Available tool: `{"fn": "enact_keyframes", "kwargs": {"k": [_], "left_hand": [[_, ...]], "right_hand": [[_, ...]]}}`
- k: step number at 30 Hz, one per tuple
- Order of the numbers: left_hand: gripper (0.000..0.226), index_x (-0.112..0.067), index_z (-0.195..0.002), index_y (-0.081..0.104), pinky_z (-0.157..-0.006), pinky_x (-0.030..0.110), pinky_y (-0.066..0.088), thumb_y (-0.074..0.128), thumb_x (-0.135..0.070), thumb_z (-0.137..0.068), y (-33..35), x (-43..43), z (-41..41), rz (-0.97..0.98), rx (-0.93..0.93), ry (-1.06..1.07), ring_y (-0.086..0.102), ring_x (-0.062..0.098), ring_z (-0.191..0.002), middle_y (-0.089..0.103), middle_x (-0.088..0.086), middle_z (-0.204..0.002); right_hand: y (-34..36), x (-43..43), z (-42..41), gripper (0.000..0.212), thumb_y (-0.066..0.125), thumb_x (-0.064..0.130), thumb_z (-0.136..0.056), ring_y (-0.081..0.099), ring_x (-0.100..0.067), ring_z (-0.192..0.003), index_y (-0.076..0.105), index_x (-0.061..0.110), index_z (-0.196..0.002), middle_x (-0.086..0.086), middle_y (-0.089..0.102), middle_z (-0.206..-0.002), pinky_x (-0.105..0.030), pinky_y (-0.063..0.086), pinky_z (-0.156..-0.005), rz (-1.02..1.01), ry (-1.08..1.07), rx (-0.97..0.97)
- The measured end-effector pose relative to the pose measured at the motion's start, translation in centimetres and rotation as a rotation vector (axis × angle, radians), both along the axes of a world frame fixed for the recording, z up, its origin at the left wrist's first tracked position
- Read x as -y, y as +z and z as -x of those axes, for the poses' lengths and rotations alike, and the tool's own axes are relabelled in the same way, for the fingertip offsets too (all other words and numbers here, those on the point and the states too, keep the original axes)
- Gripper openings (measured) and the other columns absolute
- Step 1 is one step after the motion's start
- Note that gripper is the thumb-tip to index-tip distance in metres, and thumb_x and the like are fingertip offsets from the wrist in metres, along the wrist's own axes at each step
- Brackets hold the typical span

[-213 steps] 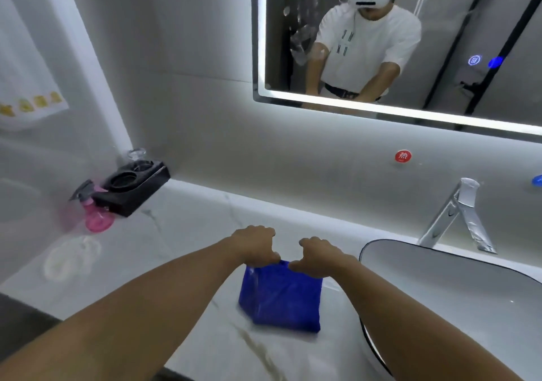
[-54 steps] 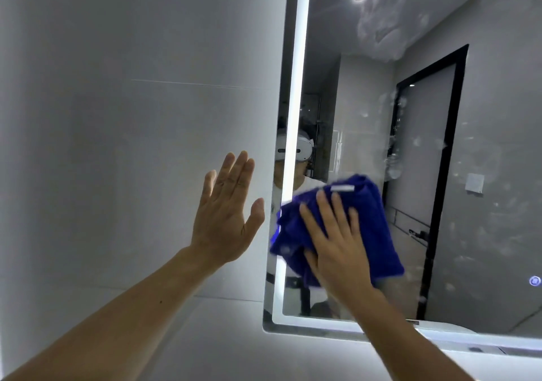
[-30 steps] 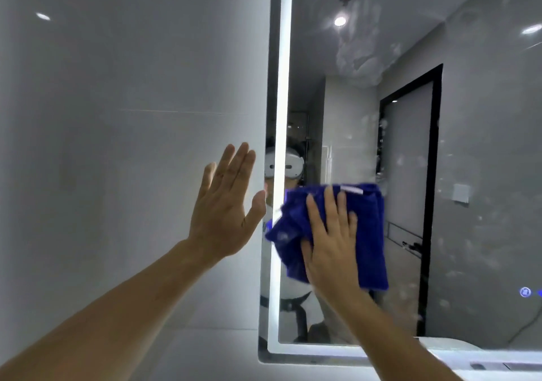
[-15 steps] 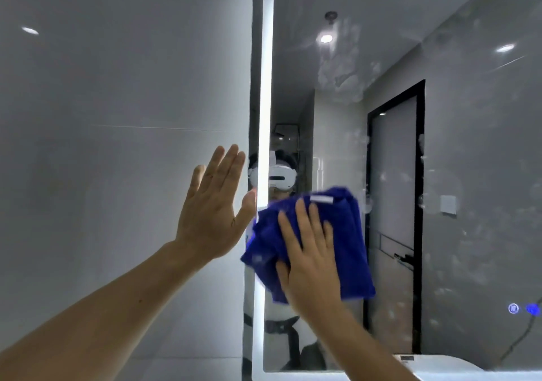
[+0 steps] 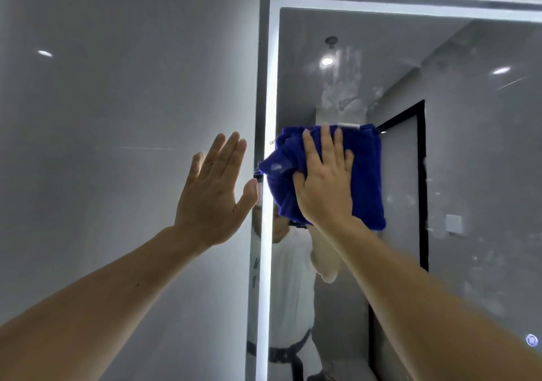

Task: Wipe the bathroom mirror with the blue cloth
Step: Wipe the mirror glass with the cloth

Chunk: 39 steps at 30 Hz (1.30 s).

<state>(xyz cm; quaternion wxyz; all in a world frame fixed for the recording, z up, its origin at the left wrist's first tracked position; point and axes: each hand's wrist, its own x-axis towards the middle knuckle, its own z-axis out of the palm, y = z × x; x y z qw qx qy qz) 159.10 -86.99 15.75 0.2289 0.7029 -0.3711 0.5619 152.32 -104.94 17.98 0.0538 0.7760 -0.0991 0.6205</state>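
Observation:
The blue cloth (image 5: 366,175) lies bunched flat against the bathroom mirror (image 5: 469,160), near its lit left edge. My right hand (image 5: 325,181) presses on the cloth with straight, spread fingers. My left hand (image 5: 217,193) is raised flat, fingers straight, over the grey wall just left of the mirror's frame, holding nothing. Smears and a handprint mark the glass above the cloth, and spots dot the right side.
A bright light strip (image 5: 268,234) runs along the mirror's left and top edges. A glossy grey tiled wall (image 5: 102,146) fills the left. A small round touch button (image 5: 531,340) glows at the mirror's lower right. The mirror reflects a person in a white shirt.
The right hand has carried the cloth upward along the mirror's left side, and the view has tilted up so the mirror's top edge shows. The left hand stays flat beside the frame.

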Motion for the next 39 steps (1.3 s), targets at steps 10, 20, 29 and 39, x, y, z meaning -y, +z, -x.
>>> {"fn": "enact_keyframes", "kwargs": {"k": [10, 20, 29, 39], "left_hand": [[0.067, -0.023, -0.155, 0.014, -0.119, 0.033, -0.007, 0.016, -0.053, -0.096, 0.7, 0.7, 0.1, -0.007, -0.026, -0.025, -0.003, 0.010, -0.149, 0.005, -0.006, -0.163], [0.069, -0.022, -0.154, 0.014, -0.118, 0.029, -0.006, 0.012, -0.056, -0.095, 3.2, 0.4, 1.3, 0.013, 0.048, -0.060, -0.001, 0.008, -0.149, 0.006, -0.008, -0.161], [0.068, -0.026, -0.152, 0.008, -0.119, 0.033, -0.003, 0.007, -0.060, -0.093, 5.5, -0.5, 0.9, 0.028, 0.085, -0.035, -0.001, 0.008, -0.148, 0.003, -0.010, -0.159], [0.068, -0.027, -0.155, 0.008, -0.114, 0.022, -0.017, 0.012, -0.056, -0.094, 6.9, 0.3, 2.1, 0.055, 0.066, -0.021, -0.014, 0.000, -0.144, -0.003, -0.013, -0.160]], "right_hand": [[-11.0, -1.1, 0.4, 0.057, 0.037, 0.038, -0.094, 0.025, -0.031, -0.143, 0.039, 0.015, -0.146, -0.010, 0.031, -0.154, -0.045, 0.010, -0.117, 0.136, -0.018, -0.159], [-2.5, 1.7, 0.9, 0.056, 0.039, 0.028, -0.097, 0.015, -0.028, -0.147, 0.028, 0.019, -0.151, -0.008, 0.023, -0.158, -0.042, 0.007, -0.119, 0.143, -0.036, -0.066], [9.9, -0.2, -0.9, 0.061, 0.031, 0.030, -0.101, -0.009, -0.026, -0.148, 0.002, 0.022, -0.154, -0.007, -0.003, -0.162, -0.042, -0.005, -0.117, 0.093, -0.078, -0.023], [-4.3, 0.6, 1.7, 0.051, 0.022, 0.037, -0.101, 0.041, -0.030, -0.134, 0.043, 0.017, -0.142, -0.008, 0.043, -0.148, -0.041, 0.019, -0.112, 0.266, -0.052, -0.175]]}}
